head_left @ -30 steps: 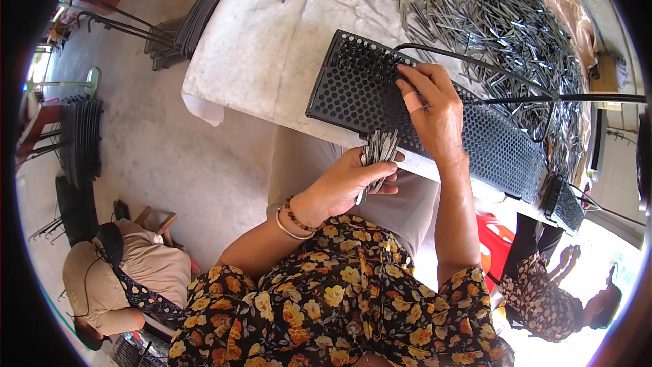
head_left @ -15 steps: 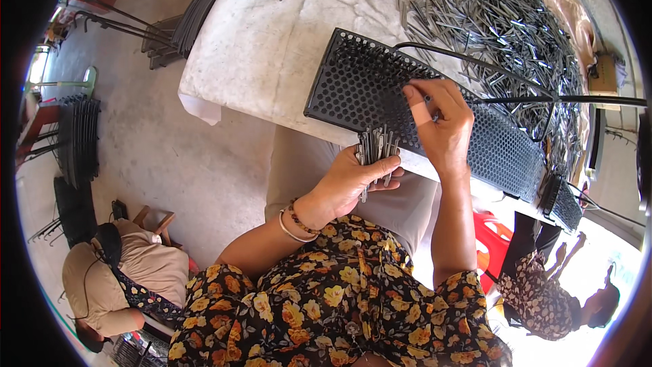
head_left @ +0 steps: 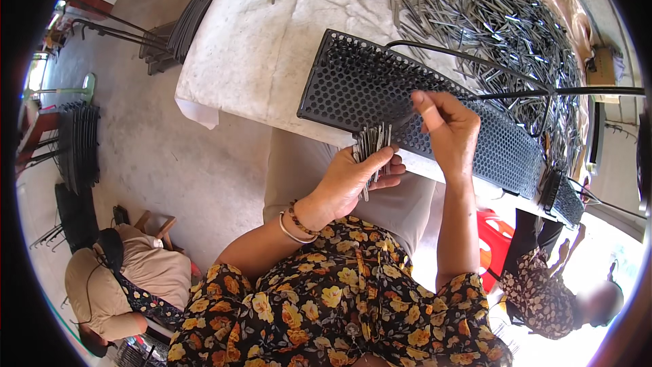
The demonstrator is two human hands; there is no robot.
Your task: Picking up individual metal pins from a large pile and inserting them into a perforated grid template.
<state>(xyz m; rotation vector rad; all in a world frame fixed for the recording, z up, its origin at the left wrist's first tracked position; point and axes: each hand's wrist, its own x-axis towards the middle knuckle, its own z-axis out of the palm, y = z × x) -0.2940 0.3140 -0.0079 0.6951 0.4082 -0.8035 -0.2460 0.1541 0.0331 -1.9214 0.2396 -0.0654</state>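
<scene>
Many dark strips beyond the perforated panel, black rod across them

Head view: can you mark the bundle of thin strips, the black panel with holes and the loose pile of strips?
Bundle of strips (head_left: 372,141): head view, upper part, above the thumb.
Black panel (head_left: 360,95): head view, left part of its face.
Loose pile (head_left: 509,27): head view, around its middle.

The floral top is black, trousers beige, bracelet beaded.
</scene>
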